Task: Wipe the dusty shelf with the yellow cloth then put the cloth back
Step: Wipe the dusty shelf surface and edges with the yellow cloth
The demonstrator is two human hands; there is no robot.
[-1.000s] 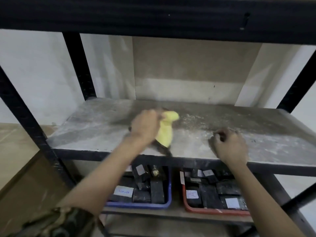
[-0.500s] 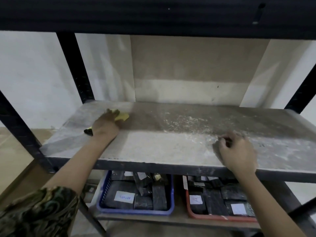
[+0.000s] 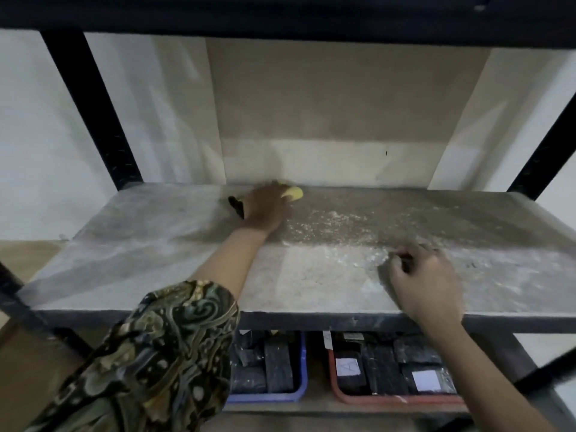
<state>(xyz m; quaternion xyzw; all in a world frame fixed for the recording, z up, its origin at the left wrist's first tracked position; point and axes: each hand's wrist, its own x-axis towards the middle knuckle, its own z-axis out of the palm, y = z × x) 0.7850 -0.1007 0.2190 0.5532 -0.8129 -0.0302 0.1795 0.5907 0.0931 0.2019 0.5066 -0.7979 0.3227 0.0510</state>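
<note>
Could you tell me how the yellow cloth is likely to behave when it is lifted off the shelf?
The yellow cloth is bunched under the left hand, so it is probably soft and floppy. It looks light, and would likely droop and shed dust over the shelf.

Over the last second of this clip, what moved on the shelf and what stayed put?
The left hand, gripping the yellow cloth, swept from the shelf's front middle to its left, then to the back edge. The right hand stayed curled near the front edge; white dust remains mid-shelf.
</note>
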